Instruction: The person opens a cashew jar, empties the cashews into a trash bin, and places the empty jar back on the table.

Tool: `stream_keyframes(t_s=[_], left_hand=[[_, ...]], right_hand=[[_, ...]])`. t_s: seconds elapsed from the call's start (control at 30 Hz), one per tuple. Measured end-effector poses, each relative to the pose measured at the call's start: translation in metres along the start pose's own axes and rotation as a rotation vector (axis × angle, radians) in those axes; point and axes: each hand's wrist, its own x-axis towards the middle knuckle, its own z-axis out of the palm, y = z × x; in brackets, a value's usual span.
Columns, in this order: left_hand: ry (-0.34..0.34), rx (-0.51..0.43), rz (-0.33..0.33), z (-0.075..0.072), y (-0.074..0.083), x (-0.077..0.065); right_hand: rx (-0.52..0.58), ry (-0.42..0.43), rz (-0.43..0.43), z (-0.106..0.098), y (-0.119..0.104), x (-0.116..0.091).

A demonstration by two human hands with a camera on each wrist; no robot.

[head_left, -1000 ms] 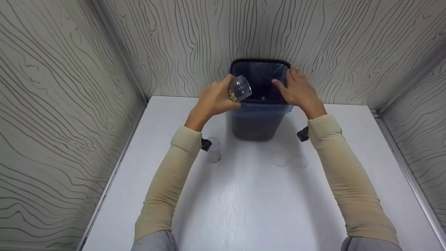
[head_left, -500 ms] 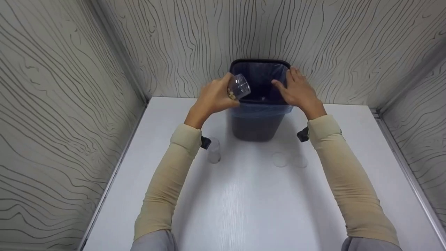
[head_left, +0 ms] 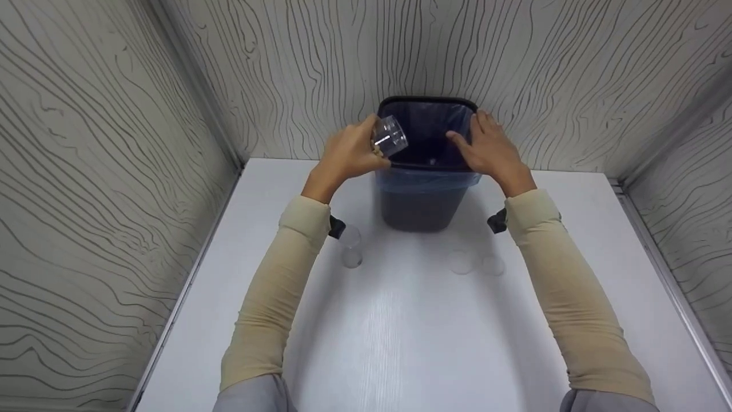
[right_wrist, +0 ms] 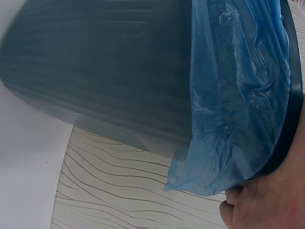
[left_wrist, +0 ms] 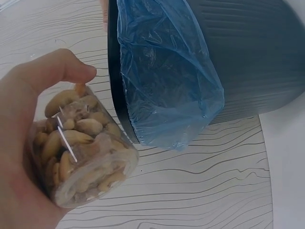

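Observation:
My left hand (head_left: pixel 350 150) grips a clear plastic jar (head_left: pixel 389 136) beside the left rim of a dark trash bin. The jar is tilted, its far end toward the bin's opening. In the left wrist view, pale brown nuts (left_wrist: pixel 71 138) fill much of the jar, and the thumb lies across its side. My right hand (head_left: pixel 493 146) holds the right rim of the trash bin (head_left: pixel 420 209), thumb over the inside and fingers at the outer side. A blue bag (right_wrist: pixel 233 95) lines the bin and folds over the rim. Part of the right hand is cut off in its wrist view.
A second clear jar (head_left: pixel 351 254) stands on the white table (head_left: pixel 423 337) near the left wrist. Two round clear lids (head_left: pixel 461 261) lie right of the middle. Wood-patterned walls (head_left: pixel 297 68) close in the table at the back and sides; the bin stands by the back wall.
My left hand and its jar have shifted slightly up and left, and the jar is turned a little more. The right hand and the bin hold still.

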Motion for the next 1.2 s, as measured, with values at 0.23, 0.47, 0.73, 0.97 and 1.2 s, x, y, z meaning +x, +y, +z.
stream_keyframes(t_s=[0.23,0.47,0.73,0.97,1.2], left_hand=[[-0.016,0.036,-0.005,-0.002,-0.001,0.003],[-0.028,0.076,0.006,-0.005,-0.001,0.007],[-0.040,0.123,0.013,-0.006,-0.002,0.010],[-0.041,0.141,0.015,-0.008,-0.002,0.012],[-0.055,0.155,-0.002,-0.009,-0.001,0.015]], right_hand=[[0.002,-0.001,0.004,-0.001,0.000,0.000],[0.008,0.005,0.002,-0.001,0.001,0.001],[0.005,-0.012,0.006,0.000,0.000,-0.001],[0.005,-0.017,0.015,0.000,-0.001,-0.001],[0.013,-0.017,0.017,0.000,-0.001,-0.001]])
